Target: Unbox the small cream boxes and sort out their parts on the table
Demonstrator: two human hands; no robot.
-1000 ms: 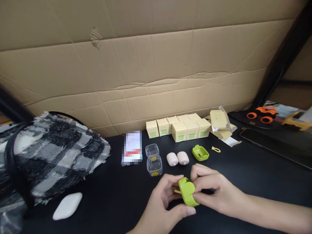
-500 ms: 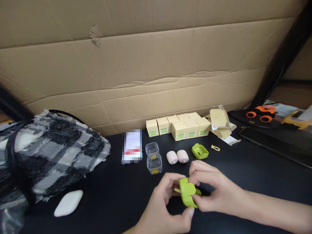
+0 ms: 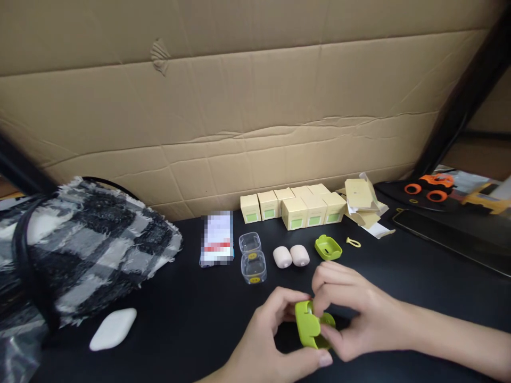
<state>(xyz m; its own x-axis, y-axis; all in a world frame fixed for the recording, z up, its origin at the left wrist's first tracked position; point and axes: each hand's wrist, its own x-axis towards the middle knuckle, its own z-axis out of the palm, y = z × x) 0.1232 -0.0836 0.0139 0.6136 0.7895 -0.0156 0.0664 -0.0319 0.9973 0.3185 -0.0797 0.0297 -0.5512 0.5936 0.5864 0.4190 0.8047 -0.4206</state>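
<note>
Both hands hold a small lime-green silicone case (image 3: 308,324) just above the black table (image 3: 399,266), near its front edge. My left hand (image 3: 271,340) grips it from the left, thumb under it. My right hand (image 3: 355,314) pinches its right side with curled fingers. A second lime-green case piece (image 3: 328,247) lies open on the table beyond my hands. Two pale pink cases (image 3: 291,256) lie left of it, and a clear plastic box (image 3: 253,259) with its lid open lies further left.
Several small cream boxes with green labels (image 3: 297,207) stand by the cardboard wall, torn packaging (image 3: 363,205) to their right. A yellow loop (image 3: 353,243), a card (image 3: 216,239), a white case (image 3: 113,329), a plaid bag (image 3: 80,250), a dark tablet (image 3: 451,236) and toy vehicles (image 3: 429,186) surround them.
The green case has sunk slightly and turned in my hands. My right fingers have shifted over its top edge, and my left thumb has moved further beneath it.
</note>
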